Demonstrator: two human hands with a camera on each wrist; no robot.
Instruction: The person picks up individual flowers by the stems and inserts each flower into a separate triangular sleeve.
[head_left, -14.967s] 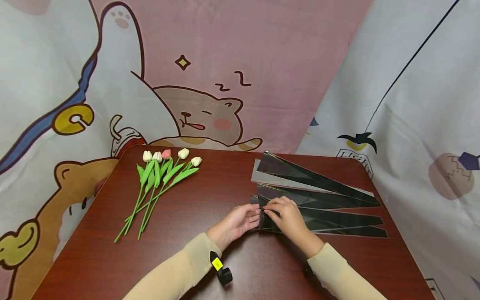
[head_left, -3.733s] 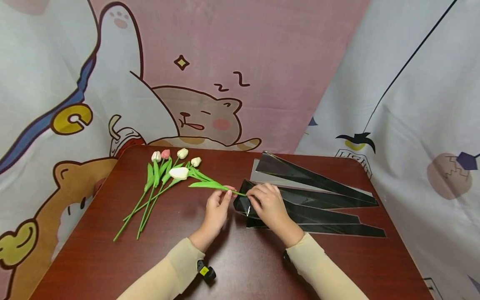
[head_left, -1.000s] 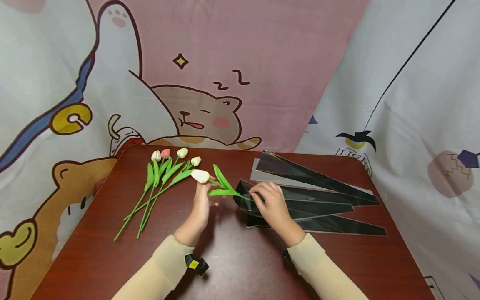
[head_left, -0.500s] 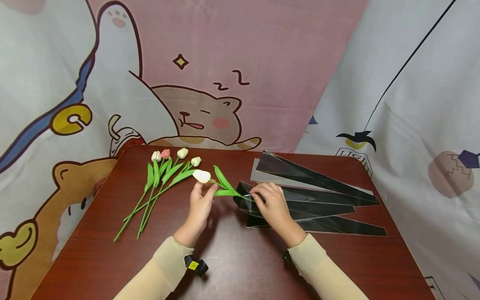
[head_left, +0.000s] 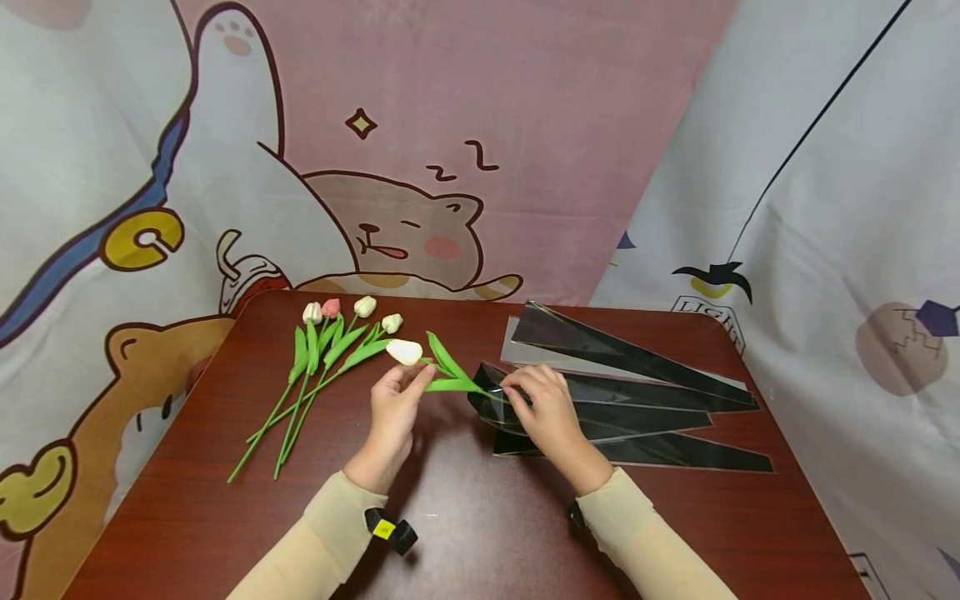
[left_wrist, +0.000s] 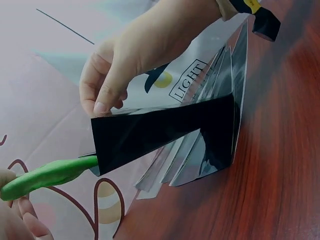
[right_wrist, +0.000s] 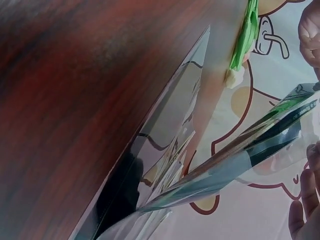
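Held tulip (head_left: 405,352): bloom is showing white, leaves (head_left: 447,358) are showing bright green.
Loose tulips (head_left: 299,352): blooms are displaying white and pink, stems green.
Wrapping sleeves (head_left: 600,346): are showing black with pale edging.
Counter (head_left: 465,542): is showing reddish-brown grain.
Shirt cuff (head_left: 618,504): is showing cream.
Wrist device (head_left: 402,537): is bearing yellow on black.
Backdrop (head_left: 570,158): is showing pink and white, with a brown-outlined bear (head_left: 405,217) and yellow bell (head_left: 122,243).
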